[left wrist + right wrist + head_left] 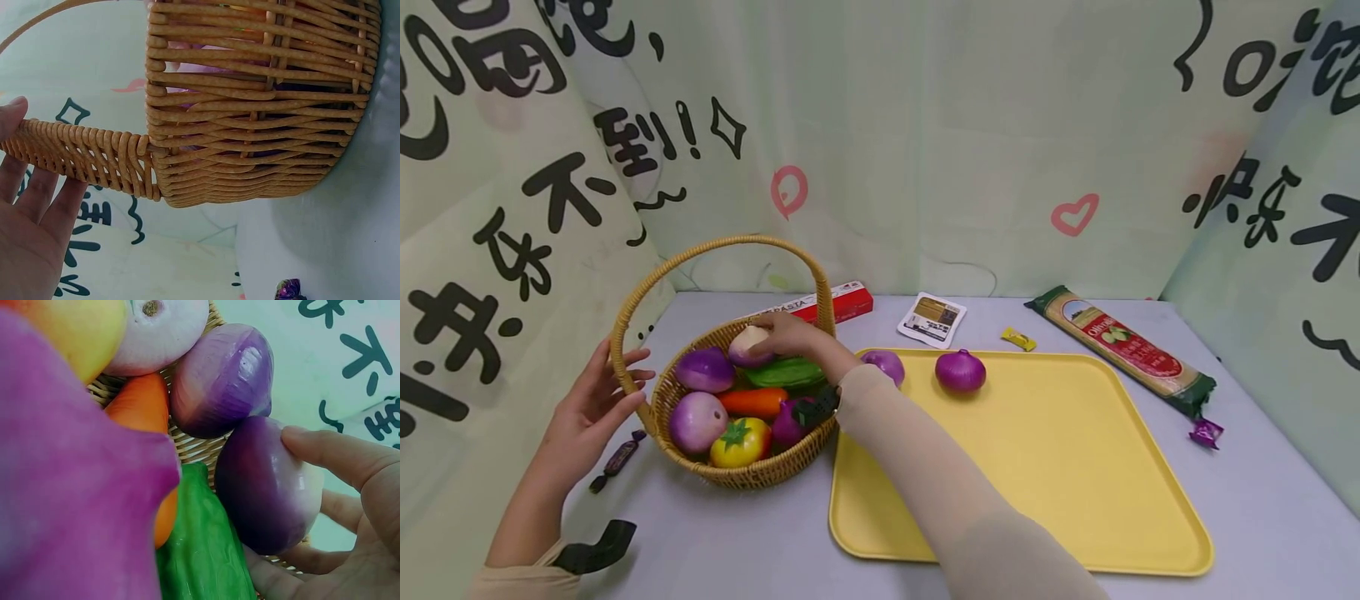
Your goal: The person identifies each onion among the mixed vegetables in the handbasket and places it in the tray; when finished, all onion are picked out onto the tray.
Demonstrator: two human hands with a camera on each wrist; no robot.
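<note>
A wicker basket [752, 475] with a tall arched handle stands left of the yellow tray. My left hand [587, 412] grips the handle near its left base, the thumb on one side and the fingers behind it. Reaching into the back of the basket, my right hand [793, 337] holds a purple-and-white onion [269, 487] between thumb and fingers. Around it lie another purple onion [703, 369], a pale lilac onion [698, 421], a carrot [756, 403], a green ridged vegetable [785, 372], a yellow-red tomato [742, 443] and a magenta onion [81, 487].
Two purple onions, one [960, 371] in full view and one [884, 365] partly behind my sleeve, rest on the yellow tray [1037, 483]. Behind are a red pasta box [853, 302], white packet [932, 320] and small yellow packet [1018, 338]. A long noodle bag [1127, 350] and wrapped candies [1206, 433] lie around.
</note>
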